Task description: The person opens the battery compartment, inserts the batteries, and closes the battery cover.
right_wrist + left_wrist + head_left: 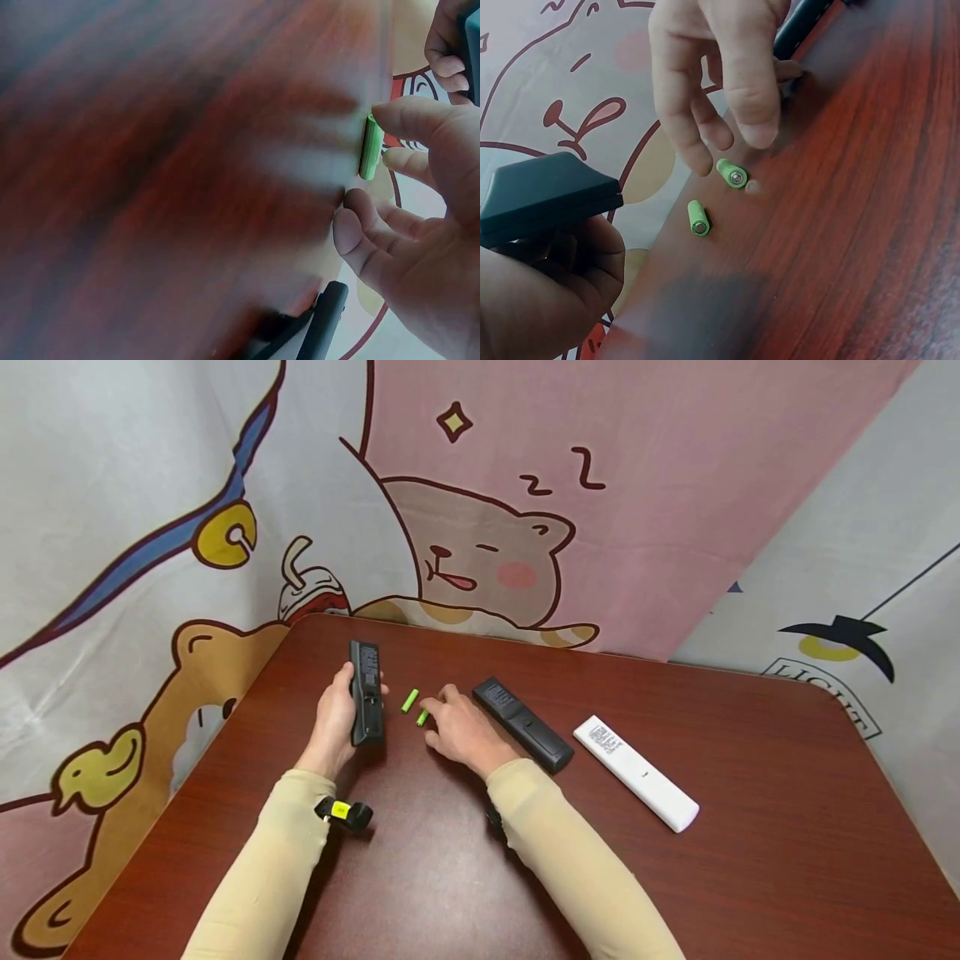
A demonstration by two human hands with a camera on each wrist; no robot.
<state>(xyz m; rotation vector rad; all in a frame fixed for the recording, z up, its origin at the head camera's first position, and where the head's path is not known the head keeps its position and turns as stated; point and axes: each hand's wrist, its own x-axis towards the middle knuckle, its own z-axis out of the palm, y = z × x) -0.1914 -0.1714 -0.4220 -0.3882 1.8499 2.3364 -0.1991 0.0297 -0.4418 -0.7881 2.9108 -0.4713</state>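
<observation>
My left hand (333,720) grips a black remote control (367,681) above the left part of the table, its labelled back facing up. Two small green batteries (409,700) lie on the wood between my hands. Over the nearer battery (422,718) hovers my right hand (467,731), fingers loosely bent. In the left wrist view there is a gap between the right fingertips (759,135) and that battery (733,174). The right wrist view shows one green battery (370,150) by the thumb and fingers, which hold nothing.
A second black remote control (522,724) lies back up just right of my right hand. Farther right is a white remote control (636,773), also back up. A printed cartoon cloth (637,527) hangs behind the dark red wooden table (750,877).
</observation>
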